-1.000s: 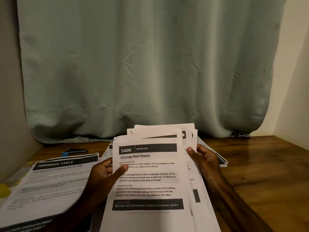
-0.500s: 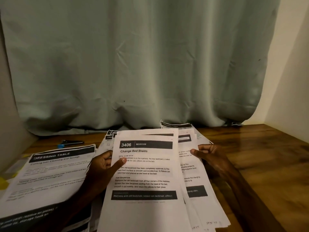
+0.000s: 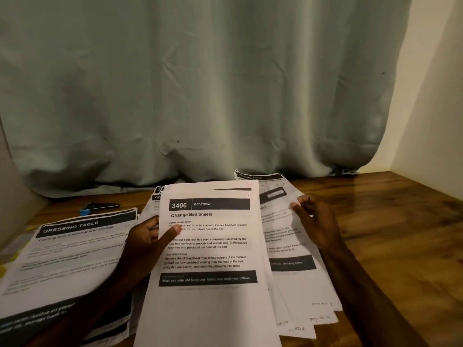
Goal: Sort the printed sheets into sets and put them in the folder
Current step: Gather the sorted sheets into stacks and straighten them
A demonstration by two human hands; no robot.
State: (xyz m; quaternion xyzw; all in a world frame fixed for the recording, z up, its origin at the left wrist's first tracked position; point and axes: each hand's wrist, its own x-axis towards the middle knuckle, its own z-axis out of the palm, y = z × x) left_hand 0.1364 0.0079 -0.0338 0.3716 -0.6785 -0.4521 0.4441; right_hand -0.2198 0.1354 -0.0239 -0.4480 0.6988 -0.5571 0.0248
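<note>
The left hand (image 3: pixel 146 237) grips a sheaf of printed sheets (image 3: pixel 298 291) at its left edge, thumb pressed on the front page (image 3: pixel 208 304) headed "Change Bed Sheets". The right hand (image 3: pixel 317 222) pinches the right edge of a fanned sheet (image 3: pixel 280 236) just behind that page. The sheaf is held up over the desk (image 3: pixel 400 221), beside a "Dressing Table" pile (image 3: pixel 65 259) lying at the left. Such thin paper is likely light, limp and slippery sheet on sheet. It is best pinched at a side edge near the top, with the remainder supported, or the fan may slide apart. No folder can be made out.
</note>
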